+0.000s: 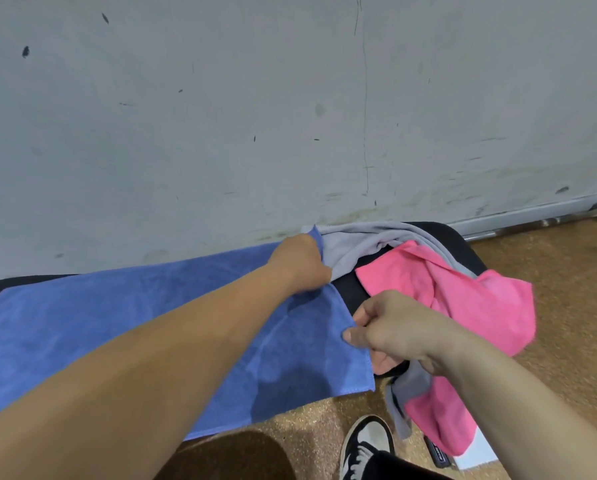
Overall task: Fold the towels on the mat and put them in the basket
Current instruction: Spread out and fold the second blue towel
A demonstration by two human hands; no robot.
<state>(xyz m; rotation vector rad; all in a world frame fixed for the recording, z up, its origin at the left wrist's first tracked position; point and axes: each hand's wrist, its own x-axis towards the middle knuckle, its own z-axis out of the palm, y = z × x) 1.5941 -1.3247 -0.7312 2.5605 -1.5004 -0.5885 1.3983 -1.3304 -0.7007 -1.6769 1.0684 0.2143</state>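
Note:
A blue towel (124,327) lies spread flat over the black mat (460,244). My left hand (302,263) is closed on the towel's far right corner by the wall. Nearer to me, my right hand (390,332) pinches the towel's right edge. To the right lies a crumpled pink towel (480,303), with a grey towel (366,242) bunched behind it. More pink and grey cloth (439,420) hangs off the mat's front edge. No basket is in view.
A scuffed grey wall (290,116) rises right behind the mat. Brown speckled floor (567,289) lies to the right and in front. My shoe (368,445) stands on the floor below the mat's edge. A metal bar (539,221) runs along the wall's base.

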